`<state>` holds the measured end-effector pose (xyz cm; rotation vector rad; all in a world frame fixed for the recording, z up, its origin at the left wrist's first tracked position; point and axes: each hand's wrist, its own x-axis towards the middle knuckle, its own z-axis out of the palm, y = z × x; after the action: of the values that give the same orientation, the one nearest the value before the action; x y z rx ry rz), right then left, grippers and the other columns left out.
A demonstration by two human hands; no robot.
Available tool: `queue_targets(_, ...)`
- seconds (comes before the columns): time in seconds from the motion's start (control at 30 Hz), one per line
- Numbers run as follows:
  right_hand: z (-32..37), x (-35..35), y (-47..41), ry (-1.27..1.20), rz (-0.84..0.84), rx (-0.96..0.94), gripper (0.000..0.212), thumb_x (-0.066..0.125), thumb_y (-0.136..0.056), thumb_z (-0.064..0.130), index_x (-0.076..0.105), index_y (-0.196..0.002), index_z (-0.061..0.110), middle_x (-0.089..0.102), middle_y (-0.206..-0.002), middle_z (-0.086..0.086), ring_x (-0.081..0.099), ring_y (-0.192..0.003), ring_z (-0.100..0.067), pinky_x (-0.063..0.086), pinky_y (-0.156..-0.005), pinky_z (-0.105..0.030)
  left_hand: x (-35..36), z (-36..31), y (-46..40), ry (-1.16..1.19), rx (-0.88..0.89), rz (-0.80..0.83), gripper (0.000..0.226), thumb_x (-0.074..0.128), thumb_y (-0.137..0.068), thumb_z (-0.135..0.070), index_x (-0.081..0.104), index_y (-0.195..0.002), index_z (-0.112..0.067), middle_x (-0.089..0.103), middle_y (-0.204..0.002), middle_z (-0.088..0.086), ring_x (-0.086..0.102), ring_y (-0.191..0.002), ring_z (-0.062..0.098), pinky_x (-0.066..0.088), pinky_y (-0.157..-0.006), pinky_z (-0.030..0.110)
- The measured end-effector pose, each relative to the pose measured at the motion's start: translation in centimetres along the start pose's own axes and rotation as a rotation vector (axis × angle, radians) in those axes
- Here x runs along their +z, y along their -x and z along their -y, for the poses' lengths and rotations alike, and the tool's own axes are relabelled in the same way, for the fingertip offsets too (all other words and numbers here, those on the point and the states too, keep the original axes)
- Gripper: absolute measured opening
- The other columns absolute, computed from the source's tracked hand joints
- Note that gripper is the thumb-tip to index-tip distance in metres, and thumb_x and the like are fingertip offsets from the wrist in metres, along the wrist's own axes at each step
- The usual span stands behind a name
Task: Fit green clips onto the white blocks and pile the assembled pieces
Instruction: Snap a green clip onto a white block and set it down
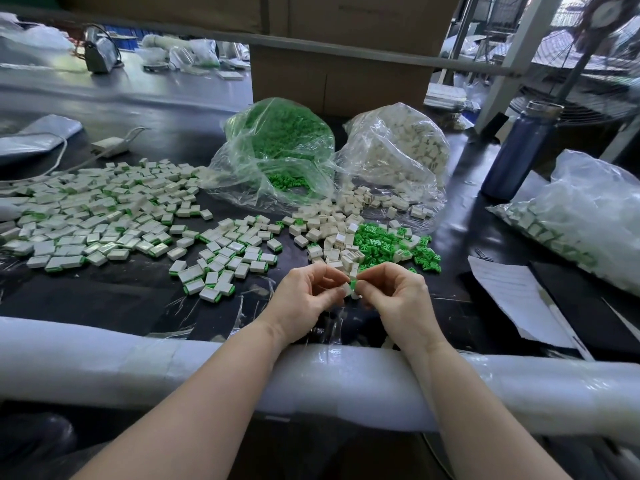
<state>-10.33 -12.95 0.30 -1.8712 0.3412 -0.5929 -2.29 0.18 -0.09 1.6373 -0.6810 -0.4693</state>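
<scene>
My left hand and my right hand meet above the table's near edge. My left fingers pinch a white block; my right fingers pinch a green clip against it. Loose green clips lie in a heap just beyond my hands, beside loose white blocks. Assembled pieces spread wide across the left of the table, with a nearer cluster.
An open bag of green clips and a bag of white blocks stand behind the heaps. A blue bottle, a bag of pieces and papers lie right. A foam-wrapped rail runs under my forearms.
</scene>
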Motion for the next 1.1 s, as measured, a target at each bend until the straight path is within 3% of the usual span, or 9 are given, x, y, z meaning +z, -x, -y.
queue_targets(0.27, -0.04, -0.1, 0.07, 0.002, 0.025, 0.048, 0.01, 0.07, -0.078, 0.0, 0.067, -0.076, 0.01, 0.067, -0.07, -0.008, 0.06, -0.062, -0.015, 0.055, -0.062, -0.034, -0.05, 0.09, 0.0, -0.019, 0.006, 0.007, 0.014, 0.065, -0.083, -0.006, 0.066, -0.086, -0.02, 0.069, -0.088, 0.013, 0.065, -0.074, 0.015, 0.056, -0.073, 0.023)
queue_targets(0.47, 0.07, 0.09, 0.11, -0.051, 0.098, 0.07, 0.011, 0.066, -0.082, -0.002, 0.067, -0.075, 0.007, 0.065, -0.064, -0.005, 0.057, -0.055, -0.01, 0.051, -0.054, -0.02, -0.24, 0.33, -0.15, -0.007, -0.007, -0.026, 0.017, 0.066, -0.082, -0.003, 0.066, -0.084, -0.02, 0.07, -0.082, 0.009, 0.067, -0.073, 0.015, 0.057, -0.077, 0.03)
queue_targets(0.63, 0.13, 0.14, 0.17, -0.025, 0.117, 0.052, 0.013, 0.062, -0.084, -0.003, 0.064, -0.086, 0.009, 0.064, -0.072, -0.011, 0.056, -0.064, -0.014, 0.051, -0.064, -0.029, -0.07, 0.29, -0.13, -0.002, 0.01, -0.034, 0.017, 0.065, -0.083, -0.003, 0.07, -0.085, -0.02, 0.071, -0.083, 0.003, 0.065, -0.076, 0.012, 0.055, -0.077, 0.024)
queue_targets(0.77, 0.08, 0.17, 0.16, 0.017, 0.127, 0.02, 0.014, 0.062, -0.084, -0.003, 0.061, -0.09, 0.01, 0.06, -0.071, -0.005, 0.053, -0.063, -0.009, 0.047, -0.063, -0.021, -0.01, 0.23, -0.12, -0.025, 0.014, -0.033, 0.017, 0.064, -0.084, -0.004, 0.071, -0.087, -0.019, 0.071, -0.085, 0.001, 0.065, -0.079, 0.011, 0.055, -0.08, 0.025)
queue_targets(0.97, 0.03, 0.05, 0.14, 0.036, 0.16, 0.018, 0.017, 0.063, -0.081, -0.005, 0.06, -0.088, 0.011, 0.059, -0.068, -0.001, 0.052, -0.061, -0.007, 0.045, -0.062, -0.019, 0.16, -0.13, 0.13, -0.049, 0.01, -0.001, 0.021, 0.063, -0.083, 0.001, 0.07, -0.082, -0.019, 0.068, -0.081, 0.004, 0.061, -0.076, 0.014, 0.054, -0.081, 0.028)
queue_targets(1.1, 0.04, 0.02, 0.13, 0.024, 0.174, 0.032, 0.023, 0.064, -0.078, -0.007, 0.055, -0.078, 0.014, 0.058, -0.064, -0.001, 0.049, -0.056, -0.006, 0.044, -0.059, -0.02, 0.28, -0.34, 0.31, -0.074, 0.008, 0.029, 0.021, 0.064, -0.082, 0.004, 0.068, -0.079, -0.017, 0.064, -0.07, -0.002, 0.057, -0.066, 0.008, 0.051, -0.073, 0.018)
